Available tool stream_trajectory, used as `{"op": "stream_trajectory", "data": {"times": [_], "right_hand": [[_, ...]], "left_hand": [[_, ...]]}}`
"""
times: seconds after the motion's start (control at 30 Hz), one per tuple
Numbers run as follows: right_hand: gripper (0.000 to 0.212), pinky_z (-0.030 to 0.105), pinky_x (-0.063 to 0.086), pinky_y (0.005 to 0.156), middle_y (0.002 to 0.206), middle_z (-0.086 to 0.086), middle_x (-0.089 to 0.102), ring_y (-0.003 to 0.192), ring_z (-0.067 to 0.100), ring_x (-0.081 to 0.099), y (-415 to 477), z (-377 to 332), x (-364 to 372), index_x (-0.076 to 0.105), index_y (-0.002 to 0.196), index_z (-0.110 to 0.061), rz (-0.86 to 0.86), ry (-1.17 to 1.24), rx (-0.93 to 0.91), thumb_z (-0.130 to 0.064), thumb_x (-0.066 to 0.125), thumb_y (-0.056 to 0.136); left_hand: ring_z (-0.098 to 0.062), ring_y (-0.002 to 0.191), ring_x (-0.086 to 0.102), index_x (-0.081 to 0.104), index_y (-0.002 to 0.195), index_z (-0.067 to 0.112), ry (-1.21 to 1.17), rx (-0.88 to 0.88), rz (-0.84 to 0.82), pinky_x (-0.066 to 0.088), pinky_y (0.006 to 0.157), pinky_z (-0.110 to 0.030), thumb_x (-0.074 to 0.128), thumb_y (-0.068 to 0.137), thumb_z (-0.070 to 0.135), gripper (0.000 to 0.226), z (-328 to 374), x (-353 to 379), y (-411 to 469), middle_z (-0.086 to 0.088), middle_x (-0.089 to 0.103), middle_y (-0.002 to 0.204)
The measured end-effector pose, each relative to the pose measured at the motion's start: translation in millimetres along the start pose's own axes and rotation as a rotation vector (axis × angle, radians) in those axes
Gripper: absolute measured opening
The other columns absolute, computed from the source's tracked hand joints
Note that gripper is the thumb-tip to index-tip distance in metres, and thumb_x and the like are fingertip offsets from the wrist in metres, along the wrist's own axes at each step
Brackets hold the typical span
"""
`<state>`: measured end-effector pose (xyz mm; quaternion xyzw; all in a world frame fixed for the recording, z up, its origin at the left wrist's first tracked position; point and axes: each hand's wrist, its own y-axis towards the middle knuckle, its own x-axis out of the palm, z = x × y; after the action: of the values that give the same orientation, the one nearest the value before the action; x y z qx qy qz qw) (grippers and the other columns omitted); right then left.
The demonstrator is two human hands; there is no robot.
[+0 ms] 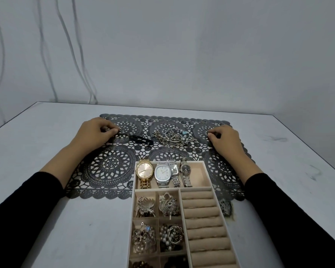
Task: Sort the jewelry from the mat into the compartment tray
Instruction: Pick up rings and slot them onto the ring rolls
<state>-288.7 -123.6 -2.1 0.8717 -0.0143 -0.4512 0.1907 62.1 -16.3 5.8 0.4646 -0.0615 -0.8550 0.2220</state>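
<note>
A dark lace-patterned mat (108,167) lies on the white table. My left hand (94,134) pinches one end of a black chain-link piece (137,139) at the mat's far left. My right hand (223,138) pinches a small ring (207,133) at the far right. A tangle of silver chains and bracelets (173,138) lies between my hands. Another small ring (203,121) sits near the mat's far edge. The beige compartment tray (177,190) stands in front, with several watches (163,174) in its top section, brooches (167,205) in small squares and bare ring rolls (203,215) on the right.
The white table (46,229) extends left and right of the mat, with its edges in view on both sides. A grey wall rises behind, with thin cables (70,45) hanging at the left.
</note>
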Motion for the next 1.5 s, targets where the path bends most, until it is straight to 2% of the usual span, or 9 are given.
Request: {"op": "stream_trajectory", "data": {"times": [0.2,0.33,0.43,0.67,0.87,1.13,1.27,1.37,1.5], "right_hand": [[0.019,0.02,0.032,0.083,0.108,0.007,0.062,0.096,0.015,0.05,3.3,4.0,2.9,0.072,0.105,-0.014,0.0,0.006,-0.002,-0.02,0.06,0.092],[0.018,0.02,0.032,0.082,0.107,0.006,0.061,0.09,0.01,0.045,4.1,5.7,3.5,0.072,0.103,-0.014,-0.001,0.017,-0.007,-0.019,0.06,0.091],[0.017,0.021,0.033,0.083,0.107,0.006,0.061,0.091,0.011,0.046,4.8,6.6,3.2,0.072,0.102,-0.014,-0.003,0.032,-0.002,-0.019,0.06,0.09],[0.015,0.024,0.036,0.086,0.111,0.007,0.06,0.103,0.02,0.055,6.5,8.8,3.7,0.07,0.1,-0.013,-0.036,0.055,0.02,-0.017,0.059,0.09],[0.017,0.033,0.041,0.094,0.111,0.007,0.06,0.105,0.021,0.055,7.4,9.0,4.4,0.071,0.102,-0.016,-0.057,0.062,0.003,-0.024,0.061,0.09],[0.003,0.03,0.04,0.088,0.11,0.007,0.055,0.102,0.021,0.052,20.5,8.6,2.0,0.062,0.085,-0.021,-0.151,0.057,0.046,-0.02,0.065,0.086],[0.005,0.025,0.038,0.084,0.101,0.001,0.051,0.095,0.016,0.049,18.5,7.1,2.0,0.063,0.091,-0.015,-0.122,0.085,0.014,-0.016,0.065,0.086],[0.008,0.018,0.037,0.068,0.09,0.001,0.057,0.082,0.013,0.051,13.6,7.2,2.1,0.064,0.094,-0.012,-0.084,0.134,-0.035,-0.012,0.066,0.086],[0.009,0.005,0.04,0.061,0.084,0.002,0.063,0.07,0.009,0.051,6.1,7.2,1.7,0.066,0.088,-0.014,-0.035,0.258,-0.042,-0.007,0.069,0.083]], "left_hand": [[-0.015,0.092,0.056,0.073,0.094,0.027,-0.033,-0.039,-0.01,0.038,0.079,-0.028,0.064,0.091,0.03,0.009,0.0,-1.6,4.9,0.005,0.065,0.093],[-0.006,0.089,0.055,0.074,0.099,0.029,-0.101,-0.04,-0.072,0.038,0.084,-0.028,0.064,0.091,0.026,0.014,-3.5,-7.0,2.2,0.01,0.065,0.097],[-0.011,0.098,0.056,0.073,0.099,0.031,-0.094,-0.013,-0.118,0.038,0.088,-0.028,0.069,0.087,0.023,0.015,-8.9,-9.3,1.0,0.008,0.064,0.105],[-0.012,0.091,0.052,0.073,0.099,0.026,-0.043,0.045,-0.063,0.036,0.079,-0.027,0.061,0.092,0.016,0.017,-8.5,-5.2,-2.6,0.004,0.064,0.106],[-0.012,0.09,0.052,0.073,0.101,0.023,-0.008,0.04,-0.066,0.036,0.08,-0.026,0.066,0.089,0.022,0.013,-5.5,-6.7,-1.0,0.002,0.061,0.104],[-0.011,0.082,0.05,0.07,0.098,0.018,0.067,0.053,-0.087,0.035,0.078,-0.026,0.067,0.089,0.02,0.01,-2.6,-5.5,5.9,-0.001,0.058,0.101],[-0.007,0.081,0.05,0.068,0.1,0.018,0.033,0.089,-0.039,0.035,0.07,-0.02,0.067,0.089,0.018,0.011,-3.6,-4.3,1.3,0.009,0.058,0.093],[-0.005,0.081,0.054,0.068,0.099,0.018,0.009,0.121,-0.018,0.034,0.066,-0.011,0.068,0.089,0.016,0.011,-3.2,-3.7,-2.0,0.021,0.056,0.088],[-0.015,0.083,0.056,0.066,0.096,0.02,0.035,0.163,-0.002,0.034,0.065,-0.009,0.067,0.089,0.015,0.008,-2.3,-3.1,-5.1,0.011,0.061,0.089]]}}
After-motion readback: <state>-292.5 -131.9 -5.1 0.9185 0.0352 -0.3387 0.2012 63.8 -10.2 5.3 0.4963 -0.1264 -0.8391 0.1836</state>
